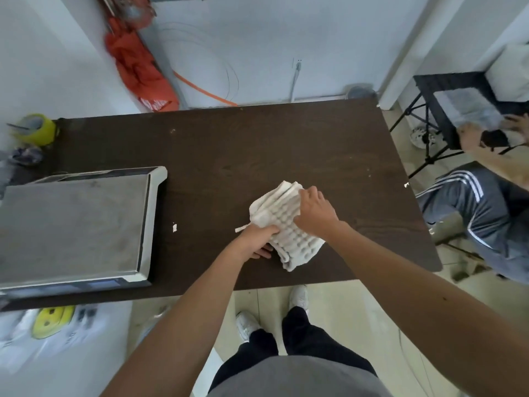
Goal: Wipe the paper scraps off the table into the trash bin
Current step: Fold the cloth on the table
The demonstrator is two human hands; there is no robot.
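Observation:
A folded white waffle-textured cloth lies on the dark brown table, near its front edge. My left hand grips the cloth's near left side, fingers tucked under it. My right hand presses on the cloth's right edge, fingers curled over the folds. A small white paper scrap lies left of the cloth, another sits at the table's right edge, and tiny flecks dot the far part. No trash bin is identifiable in view.
A large metal weighing scale fills the table's left part. A yellow tape roll sits at the far left corner. Another person in grey striped trousers sits at the right beside a black folding stand. An orange bag leans on the wall.

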